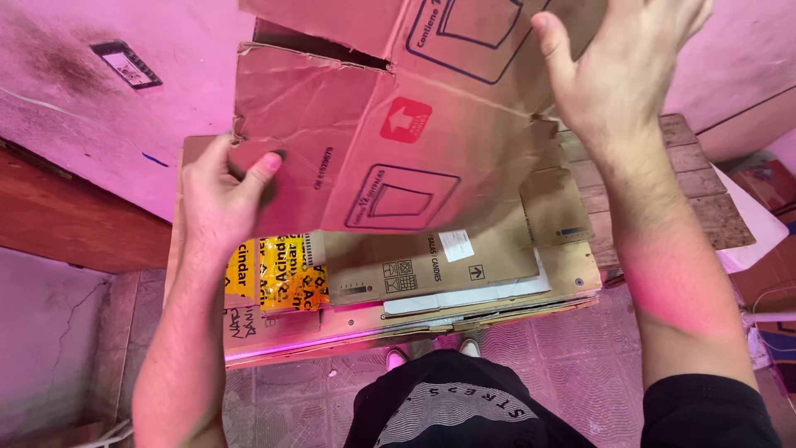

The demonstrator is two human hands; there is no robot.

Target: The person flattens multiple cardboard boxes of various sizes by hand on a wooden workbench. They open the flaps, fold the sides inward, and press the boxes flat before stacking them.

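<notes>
Lifting a flattened cardboard box (390,141) off the cardboard stack (464,274), left hand (220,195) pinching its edge, right hand (622,58) open behind; likely needs steadier two-handed grip next.

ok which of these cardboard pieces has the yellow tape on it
The flattened cardboard lying in the stack, just below the left hand. The big sheet both hands hold up has only a red arrow mark.

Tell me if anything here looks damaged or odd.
The flattened cardboard box held up by the left hand and right hand is worn: its top-left flap edge is torn and ragged, and the panel is creased.
</notes>
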